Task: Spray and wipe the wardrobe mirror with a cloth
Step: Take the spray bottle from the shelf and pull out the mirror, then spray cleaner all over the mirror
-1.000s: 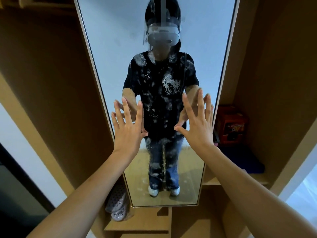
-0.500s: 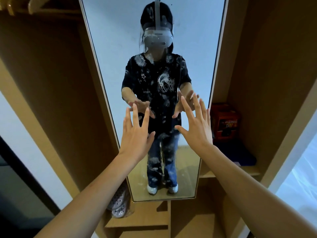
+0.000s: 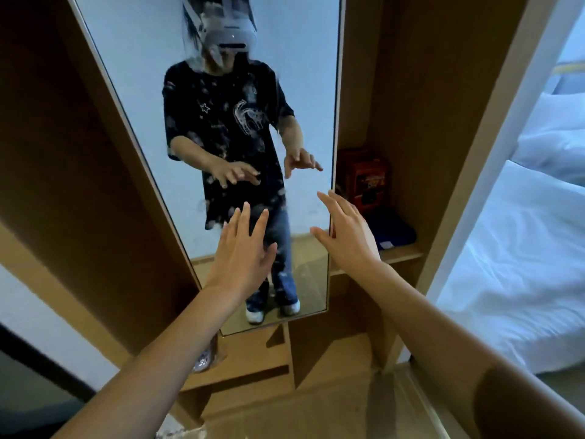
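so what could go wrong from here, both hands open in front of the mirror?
1. Both the left hand and right hand are empty and open; no cloth or spray bottle is in view, so bare palms may land on the mirror and add prints to the blotchy residue already on the glass.
2. The right hand sits at the mirror's right edge, near the red box on the shelf; a sideways sweep could knock it.

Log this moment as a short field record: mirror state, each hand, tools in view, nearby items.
mirror: upright in the wooden wardrobe, whitish smears over its middle
left hand: open, empty, fingers spread, raised before the glass
right hand: open, empty, by the mirror's right edge
cloth or spray bottle: none visible
shelf: red box, dark blue item
far right: white bed
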Demonstrator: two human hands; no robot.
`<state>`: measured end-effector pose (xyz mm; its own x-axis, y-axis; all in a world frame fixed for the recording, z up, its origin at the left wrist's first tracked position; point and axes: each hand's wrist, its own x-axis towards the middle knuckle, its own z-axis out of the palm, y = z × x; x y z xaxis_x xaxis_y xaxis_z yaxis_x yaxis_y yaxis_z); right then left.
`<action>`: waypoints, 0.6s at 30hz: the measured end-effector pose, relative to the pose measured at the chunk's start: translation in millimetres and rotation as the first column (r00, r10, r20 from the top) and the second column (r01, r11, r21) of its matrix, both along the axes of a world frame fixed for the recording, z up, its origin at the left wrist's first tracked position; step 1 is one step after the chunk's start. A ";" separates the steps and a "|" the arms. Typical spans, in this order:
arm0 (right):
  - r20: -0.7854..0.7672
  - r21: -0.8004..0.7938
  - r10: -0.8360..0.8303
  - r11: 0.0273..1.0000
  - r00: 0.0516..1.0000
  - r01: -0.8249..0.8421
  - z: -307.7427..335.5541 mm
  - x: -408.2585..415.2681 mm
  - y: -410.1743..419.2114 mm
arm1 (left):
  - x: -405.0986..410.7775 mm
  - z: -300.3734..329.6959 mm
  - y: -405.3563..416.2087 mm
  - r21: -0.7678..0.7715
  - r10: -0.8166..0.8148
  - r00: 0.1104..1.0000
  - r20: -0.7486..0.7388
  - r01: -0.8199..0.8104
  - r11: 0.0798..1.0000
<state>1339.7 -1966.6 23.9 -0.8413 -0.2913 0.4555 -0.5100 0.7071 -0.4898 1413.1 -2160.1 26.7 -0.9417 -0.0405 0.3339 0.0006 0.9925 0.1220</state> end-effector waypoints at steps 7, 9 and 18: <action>0.094 -0.075 -0.062 0.995 0.994 0.070 -25.3 -14.6 55.2 | -19.1 -27.8 58.0 0.276 -0.109 0.989 0.101 0.078 0.958; 0.105 -0.082 -0.069 0.994 0.992 0.078 -29.6 -27.7 70.6 | -31.0 -34.2 77.4 0.330 -0.117 0.985 0.124 0.070 0.941; 0.158 0.056 0.023 0.998 0.987 -0.032 -45.9 -116.8 147.9 | -121.1 -66.4 171.6 0.507 -0.076 0.985 0.157 -0.014 0.862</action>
